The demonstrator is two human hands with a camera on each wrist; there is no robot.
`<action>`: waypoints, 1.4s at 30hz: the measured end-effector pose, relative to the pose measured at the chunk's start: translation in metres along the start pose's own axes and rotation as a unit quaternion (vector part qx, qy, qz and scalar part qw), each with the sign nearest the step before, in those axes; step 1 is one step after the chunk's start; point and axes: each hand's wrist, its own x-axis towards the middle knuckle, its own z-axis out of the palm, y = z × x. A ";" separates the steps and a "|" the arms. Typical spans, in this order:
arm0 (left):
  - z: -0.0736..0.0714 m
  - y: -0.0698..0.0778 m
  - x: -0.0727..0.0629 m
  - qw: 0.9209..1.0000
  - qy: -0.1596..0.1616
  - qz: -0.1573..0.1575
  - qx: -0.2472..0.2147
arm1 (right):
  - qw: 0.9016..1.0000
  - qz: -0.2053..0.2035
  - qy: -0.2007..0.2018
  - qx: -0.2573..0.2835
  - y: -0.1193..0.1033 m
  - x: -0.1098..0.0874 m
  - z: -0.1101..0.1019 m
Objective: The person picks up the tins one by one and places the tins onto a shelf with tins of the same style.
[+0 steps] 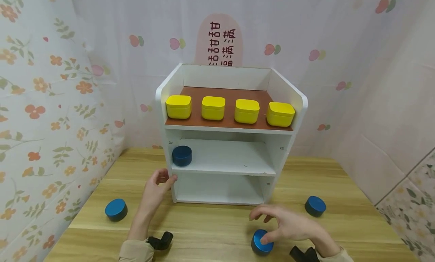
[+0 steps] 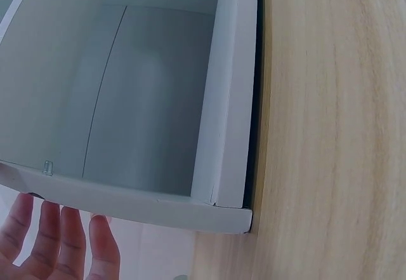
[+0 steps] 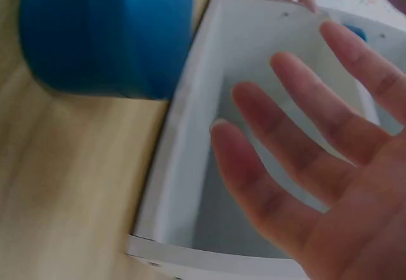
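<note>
My left hand (image 1: 158,190) rests against the left side of a white shelf unit (image 1: 221,129), its fingertips (image 2: 71,223) touching the outer side panel. Over a round blue tin (image 1: 259,248) on the table hovers my right hand (image 1: 289,222), fingers spread and thumb over the lid. In the right wrist view a gap shows between those fingers (image 3: 244,159) and the blue tin (image 3: 108,35). Another blue tin (image 1: 182,156) sits at the left end of the middle shelf.
Several yellow lidded boxes (image 1: 213,108) line the brown top shelf. More blue tins stand on the wooden table (image 1: 210,231): one tin (image 1: 116,209) at the left, one tin (image 1: 315,206) at the right. A patterned curtain (image 1: 136,65) hangs behind.
</note>
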 end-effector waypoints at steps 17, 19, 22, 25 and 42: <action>-0.001 0.000 -0.002 1.000 -0.003 -0.004 -0.011 | 0.984 0.008 -0.144 0.106 0.041 -0.003 0.009; -0.001 0.000 -0.002 1.000 -0.005 -0.004 -0.010 | 0.982 -0.007 -0.154 0.109 0.044 -0.003 0.009; -0.002 -0.001 -0.003 1.000 -0.007 -0.006 -0.006 | 0.981 -0.016 -0.163 0.103 0.046 -0.002 0.011; -0.002 -0.001 -0.002 1.000 -0.006 -0.006 -0.008 | 0.983 -0.004 -0.157 0.091 0.047 -0.002 0.011; 0.000 0.000 0.000 1.000 -0.003 -0.004 0.003 | 0.995 0.060 -0.055 0.061 0.037 0.001 0.008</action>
